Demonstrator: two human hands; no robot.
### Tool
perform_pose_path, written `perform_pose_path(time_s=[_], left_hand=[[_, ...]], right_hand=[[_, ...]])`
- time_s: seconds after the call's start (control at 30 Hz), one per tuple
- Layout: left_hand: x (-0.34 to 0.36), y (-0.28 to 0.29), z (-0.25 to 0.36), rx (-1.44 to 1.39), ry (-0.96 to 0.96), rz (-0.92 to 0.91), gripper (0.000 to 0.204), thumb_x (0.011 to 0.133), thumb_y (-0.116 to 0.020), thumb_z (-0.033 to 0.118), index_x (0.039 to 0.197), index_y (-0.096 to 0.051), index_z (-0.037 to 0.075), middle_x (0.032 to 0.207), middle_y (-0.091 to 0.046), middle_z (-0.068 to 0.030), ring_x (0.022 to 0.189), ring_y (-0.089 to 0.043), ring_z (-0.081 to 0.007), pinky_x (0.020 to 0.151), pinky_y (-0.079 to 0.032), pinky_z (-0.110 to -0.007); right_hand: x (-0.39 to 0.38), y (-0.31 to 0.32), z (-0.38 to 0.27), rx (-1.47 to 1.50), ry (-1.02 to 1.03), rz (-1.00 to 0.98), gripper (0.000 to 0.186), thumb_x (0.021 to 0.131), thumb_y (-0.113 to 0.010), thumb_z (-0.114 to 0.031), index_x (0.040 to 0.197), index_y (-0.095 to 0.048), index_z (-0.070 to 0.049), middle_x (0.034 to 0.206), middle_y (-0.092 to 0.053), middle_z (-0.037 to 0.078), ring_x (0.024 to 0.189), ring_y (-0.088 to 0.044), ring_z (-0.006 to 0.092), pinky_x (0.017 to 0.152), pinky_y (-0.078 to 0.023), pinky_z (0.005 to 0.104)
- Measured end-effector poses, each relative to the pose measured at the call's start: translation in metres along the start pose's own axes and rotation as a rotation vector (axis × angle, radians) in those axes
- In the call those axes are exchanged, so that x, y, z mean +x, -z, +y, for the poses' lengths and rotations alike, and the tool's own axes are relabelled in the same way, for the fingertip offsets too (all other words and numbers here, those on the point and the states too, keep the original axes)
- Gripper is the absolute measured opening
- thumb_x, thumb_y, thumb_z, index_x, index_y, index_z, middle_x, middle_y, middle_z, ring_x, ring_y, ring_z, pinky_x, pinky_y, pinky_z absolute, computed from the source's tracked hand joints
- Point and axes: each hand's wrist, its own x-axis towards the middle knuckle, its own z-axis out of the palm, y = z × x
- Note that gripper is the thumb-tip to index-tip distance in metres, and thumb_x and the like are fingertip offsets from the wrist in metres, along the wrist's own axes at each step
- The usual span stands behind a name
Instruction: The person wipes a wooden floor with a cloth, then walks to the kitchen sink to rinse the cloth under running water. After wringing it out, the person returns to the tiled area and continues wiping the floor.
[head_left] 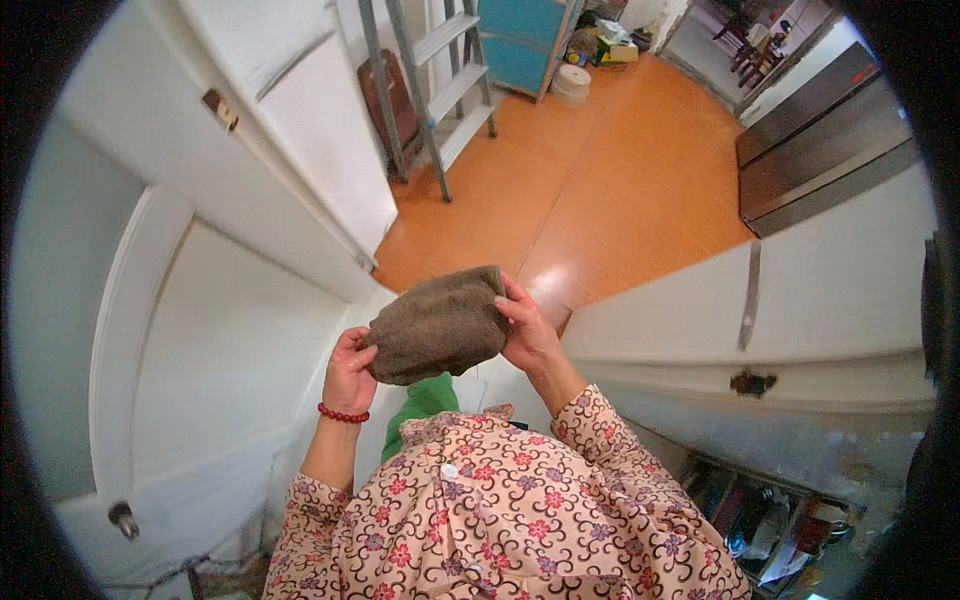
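Note:
Both my hands hold a folded brown cloth (435,325), which looks like a small towel, out in front of my body. My left hand (350,370), with a red bead bracelet at the wrist, pinches its left end. At the upper right corner my right hand (527,325) grips it, thumb on top and the other fingers partly hidden behind. Between the two ends the cloth is spread out and sags slightly along its lower edge.
A white door (220,340) stands close on my left. On the right is a white wall (670,320) with a cluttered shelf (770,520) below. Ahead, a stepladder (450,90) stands on the orange floor (600,170), and a dark refrigerator-like cabinet (830,150) is at the far right.

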Motion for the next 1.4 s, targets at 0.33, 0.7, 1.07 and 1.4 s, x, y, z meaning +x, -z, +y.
perform_pose_path(time_s=[0.33, 0.7, 1.07, 1.4], left_hand=[[-0.008, 0.049, -0.045, 0.021, 0.135, -0.002, 0.021, 0.07, -0.052, -0.003, 0.09, -0.055, 0.004, 0.091, -0.059, -0.0061, 0.087, -0.056, -0.0188, 0.081, -0.045, -0.034], [0.017, 0.043, -0.049, 0.623, 0.424, 0.137, 0.017, 0.072, -0.064, 0.001, 0.081, -0.053, 0.009, 0.075, -0.055, -0.0002, 0.064, -0.054, -0.0117, 0.054, -0.045, -0.026], [0.107, -0.009, -0.079, 0.972, 0.479, 0.073, 0.027, 0.083, -0.056, 0.022, 0.106, -0.054, 0.008, 0.103, -0.056, -0.0034, 0.092, -0.052, -0.0156, 0.071, -0.045, -0.033], [0.232, -0.182, -0.163, 0.029, 0.938, -0.228, 0.023, 0.091, -0.042, 0.028, 0.104, -0.05, 0.01, 0.103, -0.053, -0.0041, 0.093, -0.051, -0.0171, 0.078, -0.045, -0.032]], right_hand=[[-0.016, 0.013, 0.012, -0.378, 0.052, 0.127, 0.049, 0.078, -0.053, 0.003, 0.126, -0.043, -0.003, 0.118, -0.052, 0.007, 0.105, -0.052, 0.0186, 0.091, -0.043, 0.0318], [-0.009, 0.018, 0.011, -0.238, 0.151, 0.205, 0.043, 0.081, -0.048, 0.003, 0.124, -0.045, 0.0, 0.112, -0.055, 0.007, 0.099, -0.054, 0.0161, 0.088, -0.044, 0.0292], [0.01, 0.009, -0.065, -1.269, 0.47, 0.004, 0.035, 0.076, -0.051, -0.001, 0.11, -0.058, -0.006, 0.088, -0.058, 0.011, 0.08, -0.058, 0.0247, 0.071, -0.048, 0.033], [0.039, 0.038, -0.113, -1.325, 0.443, 0.234, 0.041, 0.075, -0.054, -0.002, 0.115, -0.055, -0.007, 0.102, -0.056, 0.015, 0.091, -0.056, 0.0315, 0.076, -0.046, 0.0367]])
